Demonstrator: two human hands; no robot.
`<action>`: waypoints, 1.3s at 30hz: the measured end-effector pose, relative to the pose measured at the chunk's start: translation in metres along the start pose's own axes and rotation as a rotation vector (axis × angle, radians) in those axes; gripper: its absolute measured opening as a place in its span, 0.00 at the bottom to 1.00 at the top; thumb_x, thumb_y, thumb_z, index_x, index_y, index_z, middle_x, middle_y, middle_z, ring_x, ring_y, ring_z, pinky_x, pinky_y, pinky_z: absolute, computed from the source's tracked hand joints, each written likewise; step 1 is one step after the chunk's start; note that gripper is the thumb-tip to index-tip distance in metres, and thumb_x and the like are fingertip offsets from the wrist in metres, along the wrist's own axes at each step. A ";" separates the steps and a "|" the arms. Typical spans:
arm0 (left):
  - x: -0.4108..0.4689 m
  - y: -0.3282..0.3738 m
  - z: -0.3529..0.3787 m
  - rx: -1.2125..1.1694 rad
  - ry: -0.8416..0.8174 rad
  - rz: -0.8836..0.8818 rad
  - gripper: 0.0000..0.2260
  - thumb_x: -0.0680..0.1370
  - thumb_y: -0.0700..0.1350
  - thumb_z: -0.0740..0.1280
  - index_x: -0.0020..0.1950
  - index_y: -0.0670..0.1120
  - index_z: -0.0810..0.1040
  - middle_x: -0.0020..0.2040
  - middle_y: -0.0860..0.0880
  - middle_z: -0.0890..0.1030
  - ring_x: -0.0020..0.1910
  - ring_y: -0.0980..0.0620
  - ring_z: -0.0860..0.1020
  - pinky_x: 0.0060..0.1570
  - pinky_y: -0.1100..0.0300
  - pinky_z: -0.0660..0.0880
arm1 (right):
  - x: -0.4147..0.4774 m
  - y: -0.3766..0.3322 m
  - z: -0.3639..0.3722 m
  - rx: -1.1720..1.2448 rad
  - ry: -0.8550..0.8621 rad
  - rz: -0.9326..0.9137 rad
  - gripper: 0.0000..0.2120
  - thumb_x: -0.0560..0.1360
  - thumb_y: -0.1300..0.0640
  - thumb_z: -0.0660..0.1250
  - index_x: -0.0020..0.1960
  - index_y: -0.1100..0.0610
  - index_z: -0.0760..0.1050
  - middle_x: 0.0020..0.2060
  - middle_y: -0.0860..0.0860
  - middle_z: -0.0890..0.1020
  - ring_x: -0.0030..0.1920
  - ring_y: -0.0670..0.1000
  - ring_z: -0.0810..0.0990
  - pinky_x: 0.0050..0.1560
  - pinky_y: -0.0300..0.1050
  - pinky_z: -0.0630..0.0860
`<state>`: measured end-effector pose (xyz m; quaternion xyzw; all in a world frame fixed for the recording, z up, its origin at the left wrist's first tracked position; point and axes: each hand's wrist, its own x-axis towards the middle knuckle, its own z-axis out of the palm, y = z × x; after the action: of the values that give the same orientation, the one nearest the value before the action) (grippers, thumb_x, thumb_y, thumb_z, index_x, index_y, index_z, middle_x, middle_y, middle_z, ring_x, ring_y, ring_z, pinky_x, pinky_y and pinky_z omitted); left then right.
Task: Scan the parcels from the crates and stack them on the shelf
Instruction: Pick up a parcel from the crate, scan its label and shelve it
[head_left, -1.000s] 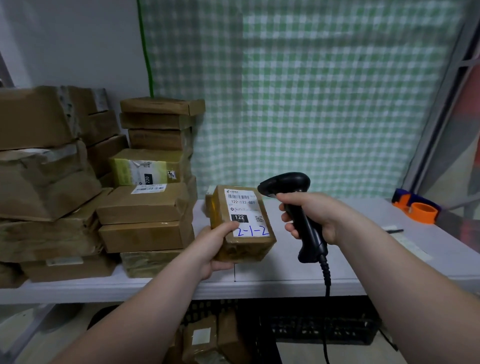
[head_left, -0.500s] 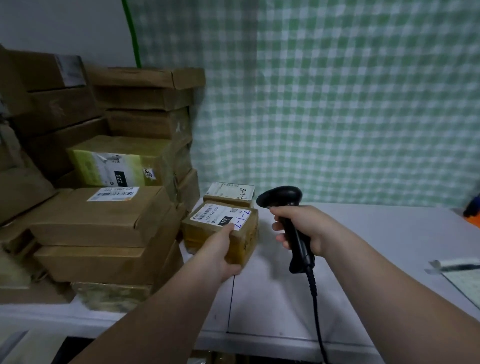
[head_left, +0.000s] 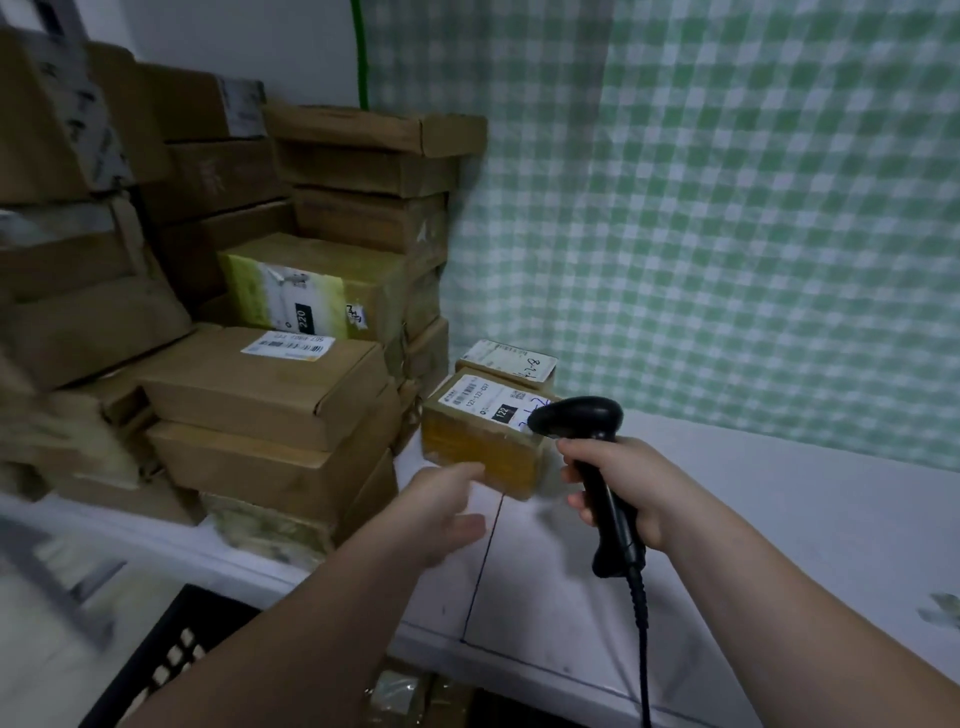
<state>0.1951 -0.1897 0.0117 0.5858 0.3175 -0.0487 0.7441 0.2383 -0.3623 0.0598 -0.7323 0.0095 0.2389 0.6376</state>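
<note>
A small brown parcel (head_left: 475, 449) with a white label marked 122 sits on the white shelf (head_left: 789, 545), just in front of another small labelled parcel (head_left: 508, 358). My left hand (head_left: 444, 512) is right before its near face. The fingers are relaxed, and one fingertip touches or nearly touches the box without gripping it. My right hand (head_left: 626, 486) grips the handle of a black barcode scanner (head_left: 579, 418). The scanner's head hovers over the parcel's right corner and its cable hangs down.
Tall stacks of brown parcels (head_left: 270, 384) fill the shelf's left side, close beside the small parcel. A green checked cloth (head_left: 701, 234) hangs behind. A black crate (head_left: 166, 662) stands below the shelf edge, with more parcels (head_left: 410, 696) under it.
The small parcel went from my raised left hand down onto the shelf beside the stacks. My left hand let go and drew back slightly. The scanner stayed in my right hand.
</note>
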 end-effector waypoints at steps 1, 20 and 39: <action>-0.009 -0.007 -0.011 0.031 -0.054 -0.009 0.19 0.79 0.43 0.66 0.66 0.35 0.71 0.55 0.36 0.78 0.44 0.43 0.81 0.44 0.54 0.77 | -0.007 0.003 0.004 -0.008 -0.017 -0.005 0.05 0.76 0.58 0.68 0.47 0.60 0.75 0.36 0.56 0.77 0.28 0.53 0.74 0.26 0.40 0.70; -0.055 -0.195 -0.192 1.040 0.007 -0.029 0.05 0.76 0.44 0.68 0.50 0.46 0.80 0.49 0.46 0.79 0.52 0.48 0.78 0.51 0.59 0.74 | -0.111 0.165 0.108 -0.344 -0.318 0.220 0.08 0.72 0.55 0.72 0.46 0.58 0.76 0.37 0.53 0.78 0.30 0.48 0.75 0.26 0.40 0.69; 0.040 -0.267 -0.314 1.079 0.326 -0.350 0.47 0.71 0.56 0.72 0.79 0.49 0.44 0.70 0.37 0.59 0.68 0.36 0.63 0.64 0.45 0.67 | -0.023 0.260 0.222 -0.437 -0.229 0.441 0.07 0.73 0.53 0.71 0.46 0.52 0.74 0.42 0.52 0.80 0.36 0.50 0.77 0.30 0.41 0.71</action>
<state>-0.0220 0.0236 -0.2691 0.8202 0.4501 -0.2348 0.2636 0.0606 -0.2095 -0.1893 -0.8005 0.0443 0.4484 0.3952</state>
